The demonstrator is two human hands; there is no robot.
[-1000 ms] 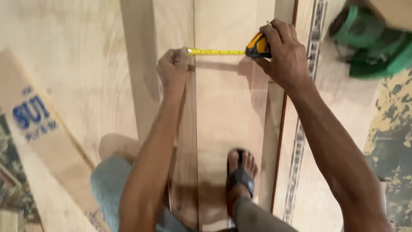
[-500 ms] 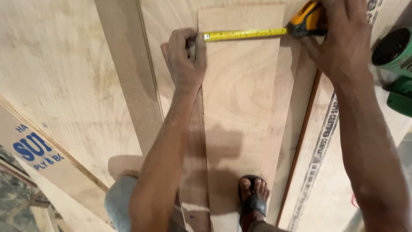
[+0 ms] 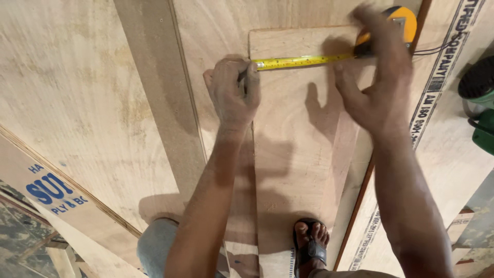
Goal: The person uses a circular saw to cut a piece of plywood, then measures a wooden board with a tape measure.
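Observation:
A yellow tape measure point(image 3: 396, 23) lies stretched across a narrow plywood strip point(image 3: 298, 154). Its yellow blade point(image 3: 298, 62) runs from the case at the strip's right side to the left edge. My left hand point(image 3: 234, 92) pinches the blade's end against that left edge. My right hand point(image 3: 378, 85) is blurred, with thumb and fingers spread; the fingertips rest on the tape case at the upper right.
Large plywood sheets point(image 3: 77, 92) cover the floor, with a darker board point(image 3: 164, 92) to the left of the strip. A green power tool point(image 3: 478, 103) sits at the right edge. My sandalled foot point(image 3: 310, 244) stands on the strip near the bottom.
The view has moved closer and the strip's far end now shows. My right hand has loosened around the tape case and its fingers have spread. My left hand still holds the blade's end.

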